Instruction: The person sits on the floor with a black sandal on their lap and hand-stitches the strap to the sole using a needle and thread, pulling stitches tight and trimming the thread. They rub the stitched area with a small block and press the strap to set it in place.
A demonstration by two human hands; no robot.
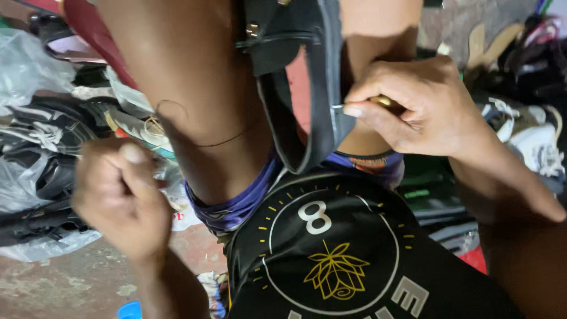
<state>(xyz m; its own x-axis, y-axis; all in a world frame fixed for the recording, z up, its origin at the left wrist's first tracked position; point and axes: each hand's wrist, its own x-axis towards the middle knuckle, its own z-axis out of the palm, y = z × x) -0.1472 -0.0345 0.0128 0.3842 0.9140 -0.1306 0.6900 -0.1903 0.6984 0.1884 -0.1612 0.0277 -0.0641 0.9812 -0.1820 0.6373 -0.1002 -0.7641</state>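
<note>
Two hands in view, and I can't make out the tool's tip: the right hand (422,109) pinches a thin metal tool (378,101) tight in its fingers (366,112), pressed against the black strap (322,88) wedged between the knees. The left hand (121,195) is clenched in a fist; whatever it grips is hidden. Around lie piled shoes (525,136), plastic bags (26,71) and a stained concrete floor (65,283).

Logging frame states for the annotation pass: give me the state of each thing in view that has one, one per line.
Right hand: closed grip on a metal tool, tip pressed to the sandal's edge.
Metal tool: mostly hidden in the hand.
Black sandal: clamped between the knees, sole edge up.
Left hand: fisted, pulling a thin thread.
Thread: slack, curving across the knee.
</note>
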